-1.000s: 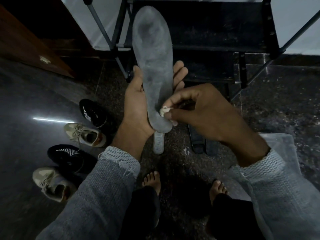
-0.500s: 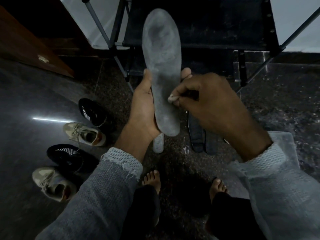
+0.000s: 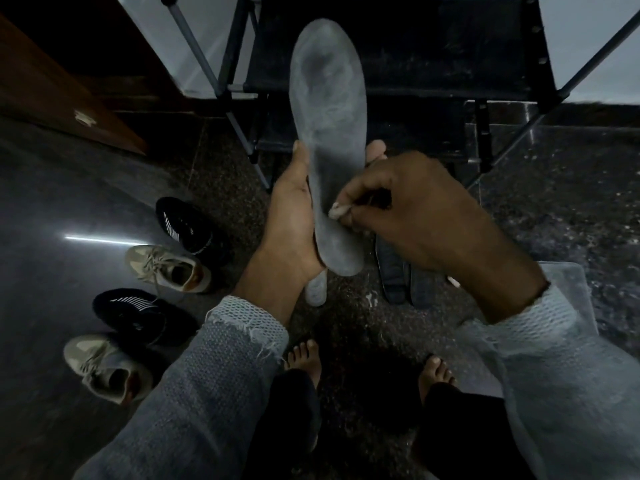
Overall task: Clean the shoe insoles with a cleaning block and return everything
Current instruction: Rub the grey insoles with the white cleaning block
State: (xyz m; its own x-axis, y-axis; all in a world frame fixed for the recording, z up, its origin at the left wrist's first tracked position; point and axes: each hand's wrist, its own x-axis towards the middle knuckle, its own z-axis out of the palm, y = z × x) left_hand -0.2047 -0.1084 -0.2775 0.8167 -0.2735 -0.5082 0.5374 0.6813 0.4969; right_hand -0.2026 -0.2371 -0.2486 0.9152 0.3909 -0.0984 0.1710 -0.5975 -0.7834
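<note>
The grey insole point(image 3: 329, 133) stands near the centre of the frame, its long axis running from the heel at lower centre up to the toe at top centre, leaning slightly left at the top. The left hand point(image 3: 294, 223) wraps it from behind along the lower half, thumb on the left edge and fingertips showing past the right edge. The right hand point(image 3: 408, 209) comes in from the right, its grip pinching a small pale cleaning block point(image 3: 337, 210) against the lower face; likely strokes run along that long axis.
</note>
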